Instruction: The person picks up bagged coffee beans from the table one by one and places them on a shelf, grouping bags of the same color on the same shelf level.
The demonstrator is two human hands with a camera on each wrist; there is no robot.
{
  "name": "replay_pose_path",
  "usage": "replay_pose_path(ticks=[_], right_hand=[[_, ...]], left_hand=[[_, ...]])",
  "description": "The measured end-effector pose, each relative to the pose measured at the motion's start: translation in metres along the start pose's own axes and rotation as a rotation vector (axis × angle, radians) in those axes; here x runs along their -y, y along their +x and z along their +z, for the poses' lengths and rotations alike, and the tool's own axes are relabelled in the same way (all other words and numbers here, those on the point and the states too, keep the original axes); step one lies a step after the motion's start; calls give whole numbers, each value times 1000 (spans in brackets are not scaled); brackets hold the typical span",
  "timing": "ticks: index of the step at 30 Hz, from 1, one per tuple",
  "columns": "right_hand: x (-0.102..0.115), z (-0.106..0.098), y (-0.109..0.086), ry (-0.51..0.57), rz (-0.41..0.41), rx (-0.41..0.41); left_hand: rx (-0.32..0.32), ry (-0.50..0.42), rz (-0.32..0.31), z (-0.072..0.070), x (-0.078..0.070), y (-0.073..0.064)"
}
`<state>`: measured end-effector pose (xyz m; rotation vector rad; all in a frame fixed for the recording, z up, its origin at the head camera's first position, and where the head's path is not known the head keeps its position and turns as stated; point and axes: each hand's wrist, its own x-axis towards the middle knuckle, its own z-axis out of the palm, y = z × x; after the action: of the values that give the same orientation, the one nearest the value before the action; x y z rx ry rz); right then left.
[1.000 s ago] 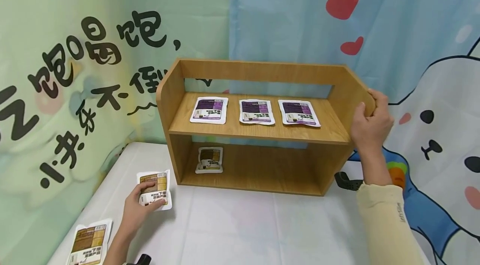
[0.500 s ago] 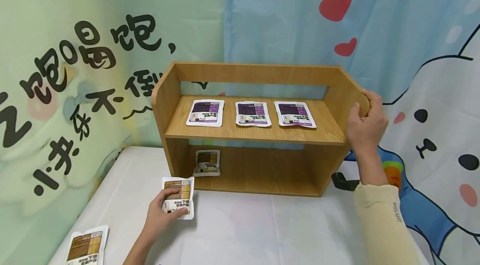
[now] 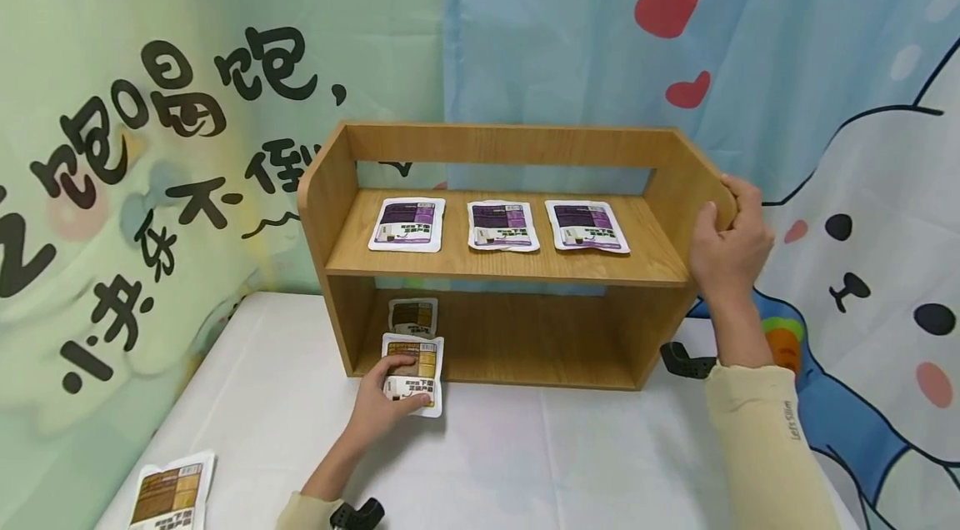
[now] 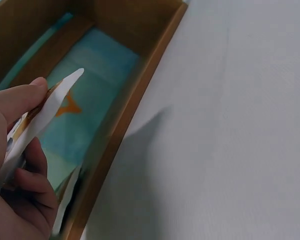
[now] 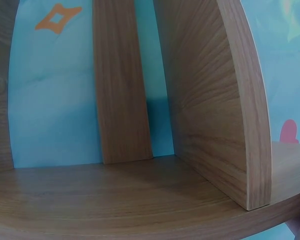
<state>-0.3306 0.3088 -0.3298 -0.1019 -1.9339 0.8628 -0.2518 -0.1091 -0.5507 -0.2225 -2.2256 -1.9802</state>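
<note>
My left hand (image 3: 384,401) pinches a flat white packet with a brown-and-yellow label (image 3: 423,359) between thumb and fingers, at the front of the shelf's lower left. In the left wrist view the held packet (image 4: 42,115) shows edge-on, tilted, over the shelf opening. Behind it, a similar brown-labelled packet (image 3: 413,315) lies on the lower tier, partly covered. My right hand (image 3: 731,247) grips the right side panel of the two-tier wooden shelf (image 3: 517,144). The right wrist view shows mostly the shelf's boards (image 5: 122,90).
Three purple-labelled packets (image 3: 407,224) lie in a row on the upper tier. Another brown-labelled packet (image 3: 172,494) rests on the white tabletop (image 3: 517,463) at the front left. Printed curtains (image 3: 547,38) hang behind the shelf.
My left hand has carried the brown-labelled packet rightward from the table's left side to the lower tier's front. The right hand keeps its grip on the side panel.
</note>
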Motion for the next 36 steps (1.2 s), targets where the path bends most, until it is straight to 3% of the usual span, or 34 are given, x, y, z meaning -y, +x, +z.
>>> replay_pose_path(ticks=[5,11,13,21,29,36], right_hand=[[-2,-1,0,-1,-7,5],[-1,-2,3,13,-24,-2],[-1,-2,4,21,-24,-6],[-4,-1,0,39,-24,15],[-4,0,-2,41,-27,7],[-4,0,-3,29,-50,-7]], left_hand=[[41,4,21,23,4,17],[75,100,57,48,3,42],[85,124,44,55,2,49],[117,125,48,79,9,65],[96,70,-9,96,12,80],[65,108,10,104,12,92]])
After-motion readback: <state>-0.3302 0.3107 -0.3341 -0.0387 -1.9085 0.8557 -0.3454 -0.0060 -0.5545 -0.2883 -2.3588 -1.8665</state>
